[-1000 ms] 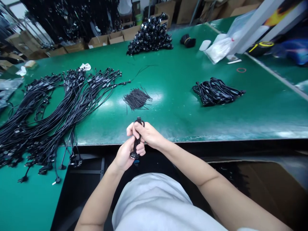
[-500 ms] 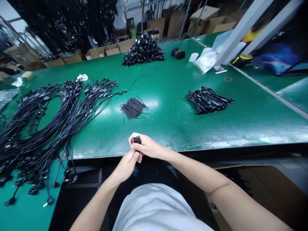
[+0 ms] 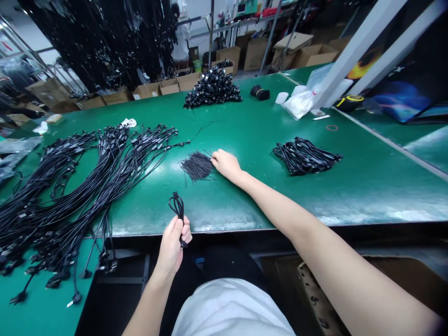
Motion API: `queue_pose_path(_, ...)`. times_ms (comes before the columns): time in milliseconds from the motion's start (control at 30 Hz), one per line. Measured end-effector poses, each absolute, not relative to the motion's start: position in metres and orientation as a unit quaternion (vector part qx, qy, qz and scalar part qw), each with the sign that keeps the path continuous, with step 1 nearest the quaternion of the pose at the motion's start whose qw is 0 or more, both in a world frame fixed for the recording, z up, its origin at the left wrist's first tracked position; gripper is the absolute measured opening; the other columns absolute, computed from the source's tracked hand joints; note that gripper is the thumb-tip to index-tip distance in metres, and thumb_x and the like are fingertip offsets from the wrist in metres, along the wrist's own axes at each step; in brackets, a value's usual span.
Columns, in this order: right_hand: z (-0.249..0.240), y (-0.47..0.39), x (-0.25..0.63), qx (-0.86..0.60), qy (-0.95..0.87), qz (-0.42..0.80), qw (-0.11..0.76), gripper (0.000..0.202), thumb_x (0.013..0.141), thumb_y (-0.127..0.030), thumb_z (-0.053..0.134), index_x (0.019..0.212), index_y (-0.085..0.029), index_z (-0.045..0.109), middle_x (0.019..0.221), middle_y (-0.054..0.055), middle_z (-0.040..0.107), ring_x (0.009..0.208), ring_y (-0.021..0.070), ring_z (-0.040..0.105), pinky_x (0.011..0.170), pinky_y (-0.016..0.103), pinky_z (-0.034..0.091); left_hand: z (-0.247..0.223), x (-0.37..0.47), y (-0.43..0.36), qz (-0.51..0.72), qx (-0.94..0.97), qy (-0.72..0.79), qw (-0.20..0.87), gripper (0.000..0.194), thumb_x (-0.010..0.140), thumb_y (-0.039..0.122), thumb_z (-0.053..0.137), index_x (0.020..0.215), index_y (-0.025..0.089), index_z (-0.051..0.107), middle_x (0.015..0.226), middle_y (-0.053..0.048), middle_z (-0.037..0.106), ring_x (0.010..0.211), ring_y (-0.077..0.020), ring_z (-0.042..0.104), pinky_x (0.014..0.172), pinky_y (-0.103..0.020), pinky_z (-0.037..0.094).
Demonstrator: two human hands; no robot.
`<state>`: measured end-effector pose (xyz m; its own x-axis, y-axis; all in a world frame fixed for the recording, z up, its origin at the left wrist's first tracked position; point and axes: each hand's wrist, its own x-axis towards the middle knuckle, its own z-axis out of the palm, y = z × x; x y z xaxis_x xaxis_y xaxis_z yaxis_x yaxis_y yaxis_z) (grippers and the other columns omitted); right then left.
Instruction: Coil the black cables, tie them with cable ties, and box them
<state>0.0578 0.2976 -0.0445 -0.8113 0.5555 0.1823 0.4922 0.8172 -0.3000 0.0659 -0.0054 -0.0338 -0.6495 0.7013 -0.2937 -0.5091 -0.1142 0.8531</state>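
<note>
Since half a second ago the right hand [image 3: 226,164] has left the folded cable [image 3: 177,206] and reached out over the green table [image 3: 252,140] to the small pile of black ties [image 3: 196,165], fingertips touching its edge; whether they pinch one I cannot tell. The left hand [image 3: 173,242] is clenched around the folded cable, loops sticking up, at the table's near edge. Loose cables [image 3: 80,177] spread to the left.

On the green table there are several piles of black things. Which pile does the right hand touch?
The right hand touches the small pile of thin black ties at the table's middle; the cable piles lie apart from it.
</note>
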Motion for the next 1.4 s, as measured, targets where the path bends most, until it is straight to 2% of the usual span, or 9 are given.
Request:
queue_pose_path(167, -0.038, 0.293, 0.073, -0.304, -0.939, 0.065, 0.147, 0.027, 0.099, -0.028, 0.041, 0.099, -0.014, 0.065, 0.105, 0.013, 0.06, 0.086, 0.0206, 0.055, 0.06, 0.029, 0.027, -0.032, 0.069, -0.007, 0.751, 0.107, 0.511, 0.405, 0.029, 0.087, 0.038, 0.064, 0.101, 0.016, 0.052, 0.064, 0.006, 0.036, 0.052, -0.0052, 0.03, 0.05, -0.018, 0.025)
queue_pose_path(500, -0.027, 0.29, 0.1, -0.355, -0.896, 0.029, 0.266, 0.035, 0.097, -0.03, 0.035, 0.093, -0.014, 0.066, 0.098, 0.012, 0.059, 0.077, 0.018, 0.053, 0.056, 0.029, 0.021, -0.018, 0.079, -0.002, 0.75, 0.123, 0.49, 0.427, 0.035, 0.082, 0.04, 0.07, 0.097, 0.015, 0.051, 0.061, 0.007, 0.037, 0.05, -0.0056, 0.03, 0.049, -0.019, 0.027)
queue_pose_path(667, -0.016, 0.254, 0.123, -0.307, -0.864, 0.201, 0.346, 0.023, 0.089, -0.025, 0.045, 0.081, -0.015, 0.064, 0.086, 0.008, 0.061, 0.076, 0.017, 0.053, 0.065, 0.027, 0.034, -0.015, 0.084, -0.001, 0.757, 0.129, 0.475, 0.43, 0.034, 0.084, 0.039, 0.068, 0.1, 0.014, 0.053, 0.062, 0.006, 0.038, 0.051, -0.0057, 0.031, 0.049, -0.018, 0.027)
queue_pose_path(833, -0.023, 0.157, 0.165, -0.088, -0.854, 0.466, 0.213, 0.019, 0.089, -0.027, 0.052, 0.075, -0.018, 0.062, 0.075, 0.001, 0.059, 0.067, 0.0133, 0.054, 0.063, 0.024, 0.04, -0.018, 0.083, 0.0, 0.757, 0.144, 0.477, 0.423, 0.04, 0.085, 0.038, 0.067, 0.116, 0.015, 0.054, 0.063, 0.006, 0.038, 0.052, -0.0068, 0.032, 0.051, -0.019, 0.028)
queue_pose_path(900, -0.028, 0.131, 0.177, -0.068, -0.883, 0.404, 0.229, 0.021, 0.092, -0.024, 0.049, 0.077, -0.018, 0.062, 0.075, 0.002, 0.059, 0.066, 0.0128, 0.053, 0.062, 0.024, 0.04, -0.023, 0.082, 0.001, 0.745, 0.16, 0.51, 0.399, 0.04, 0.087, 0.038, 0.063, 0.119, 0.014, 0.057, 0.064, 0.004, 0.04, 0.054, -0.0079, 0.033, 0.052, -0.02, 0.029)
queue_pose_path(1000, -0.03, 0.123, 0.18, 0.002, -0.941, 0.172, 0.291, 0.03, 0.097, -0.02, 0.04, 0.078, -0.017, 0.063, 0.076, 0.006, 0.06, 0.066, 0.0143, 0.052, 0.064, 0.028, 0.04, -0.031, 0.081, 0.003, 0.686, 0.217, 0.609, 0.333, 0.04, 0.089, 0.034, 0.058, 0.124, 0.016, 0.06, 0.069, 0.001, 0.049, 0.058, -0.0112, 0.041, 0.058, -0.023, 0.035)
queue_pose_path(1133, -0.017, 0.139, 0.169, 0.197, -0.932, 0.013, 0.304, 0.038, 0.097, -0.01, 0.028, 0.094, -0.012, 0.065, 0.104, 0.014, 0.065, 0.077, 0.0178, 0.057, 0.068, 0.032, 0.044, -0.03, 0.082, 0.0, 0.604, 0.298, 0.683, 0.282, 0.038, 0.087, 0.025, 0.054, 0.122, 0.02, 0.064, 0.084, -0.005, 0.063, 0.072, -0.0166, 0.052, 0.071, -0.027, 0.041)
queue_pose_path(1267, -0.002, 0.146, 0.163, 0.309, -0.915, -0.005, 0.258, 0.03, 0.095, -0.01, 0.035, 0.097, -0.014, 0.064, 0.102, 0.011, 0.063, 0.082, 0.0171, 0.058, 0.074, 0.031, 0.048, -0.031, 0.077, -0.006, 0.583, 0.291, 0.663, 0.368, 0.035, 0.084, 0.025, 0.051, 0.115, 0.017, 0.066, 0.067, -0.001, 0.058, 0.055, -0.0128, 0.042, 0.056, -0.026, 0.035)
queue_pose_path(1400, -0.01, 0.146, 0.158, 0.35, -0.885, -0.176, 0.25, 0.022, 0.08, -0.006, 0.047, 0.09, -0.013, 0.066, 0.091, 0.011, 0.062, 0.08, 0.0225, 0.057, 0.071, 0.036, 0.048, -0.043, 0.068, -0.004, 0.593, 0.25, 0.631, 0.432, 0.017, 0.074, 0.028, 0.054, 0.079, 0.015, 0.063, 0.052, 0.004, 0.043, 0.046, -0.0088, 0.034, 0.048, -0.023, 0.025)
